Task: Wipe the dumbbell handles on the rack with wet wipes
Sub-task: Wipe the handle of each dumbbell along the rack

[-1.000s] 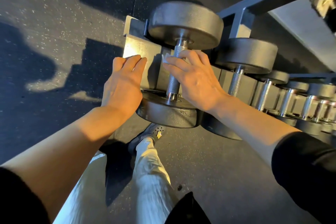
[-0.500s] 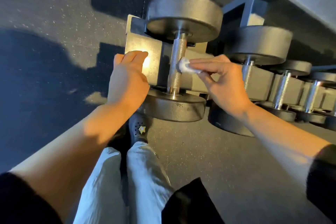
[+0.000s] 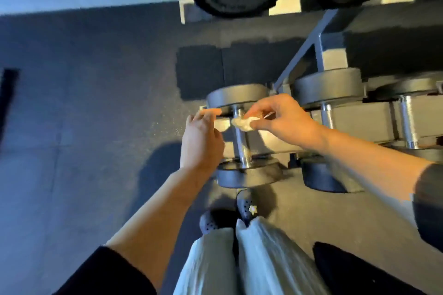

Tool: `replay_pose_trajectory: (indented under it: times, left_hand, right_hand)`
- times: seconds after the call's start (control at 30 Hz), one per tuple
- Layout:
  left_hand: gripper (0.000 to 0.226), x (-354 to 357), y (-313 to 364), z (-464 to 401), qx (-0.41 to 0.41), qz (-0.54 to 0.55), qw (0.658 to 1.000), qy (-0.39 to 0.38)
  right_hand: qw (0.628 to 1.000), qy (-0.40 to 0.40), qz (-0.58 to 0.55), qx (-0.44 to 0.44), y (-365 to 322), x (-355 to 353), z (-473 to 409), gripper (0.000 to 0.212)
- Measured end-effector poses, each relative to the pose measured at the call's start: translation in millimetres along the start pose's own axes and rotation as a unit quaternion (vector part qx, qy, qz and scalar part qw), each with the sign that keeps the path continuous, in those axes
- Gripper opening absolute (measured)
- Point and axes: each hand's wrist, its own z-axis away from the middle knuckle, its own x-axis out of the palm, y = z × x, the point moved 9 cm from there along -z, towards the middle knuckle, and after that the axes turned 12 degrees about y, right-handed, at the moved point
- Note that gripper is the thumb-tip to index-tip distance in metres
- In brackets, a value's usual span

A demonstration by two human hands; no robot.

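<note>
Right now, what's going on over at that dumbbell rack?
A person is wiping down dumbbells. Their right hand pinches a crumpled wet wipe against the upper end of the leftmost dumbbell's handle on the low rack. The left hand rests beside that handle, empty.

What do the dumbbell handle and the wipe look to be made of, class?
Dumbbell handle: bright metal, probably steel or chrome; it glints silver. Its surface texture is too blurred to tell.
Wipe in the right hand: soft, crumpled white fabric or paper, bunched unevenly.

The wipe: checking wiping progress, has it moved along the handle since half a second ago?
Yes. The wipe now sits nearer the far weight head, up the handle.
</note>
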Motion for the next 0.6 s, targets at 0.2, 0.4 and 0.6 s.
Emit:
replay_pose_trajectory:
  times: [0.2, 0.4, 0.6]
  left_hand:
    - [0.05, -67, 76, -66, 0.033, 0.022, 0.999, 0.008]
    - [0.044, -145, 124, -130, 0.106, 0.069, 0.991, 0.053]
    - [0.05, -196, 107, -194, 0.205, 0.053, 0.977, 0.006]
  right_hand:
    - [0.981, 0.12, -0.154, -0.014, -92, -92, -26, 0.023]
    - [0.964, 0.214, -0.148, -0.058, -178, -134, -62, 0.022]
    - [0.923, 0.305, -0.232, -0.014, -224, -124, -110, 0.02]
